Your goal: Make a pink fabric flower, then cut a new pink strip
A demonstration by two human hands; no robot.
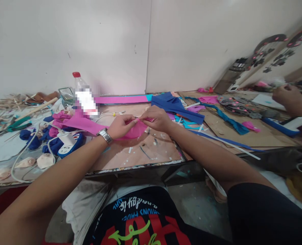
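Over the middle of the worktable (161,149), a strip of pink fabric (134,132) is pinched between my two hands. My left hand (122,125), with a metal watch (105,135) at its wrist, is closed on the fabric's upper edge. Against it, my right hand (157,118) is closed on the same edge, fingertips almost meeting. The fabric hangs below the fingers, and its tail runs left across the table. Dark blue fabric (175,107) lies just beyond my right hand.
At left are a bottle (79,81), a blue-and-white power strip (71,144) with a cable, rolled fabric flowers (33,139) and green-handled pliers (19,124). A white strip (232,144) crosses the right side. Another person's hand (288,97) is at far right, near a tumbler (229,76).
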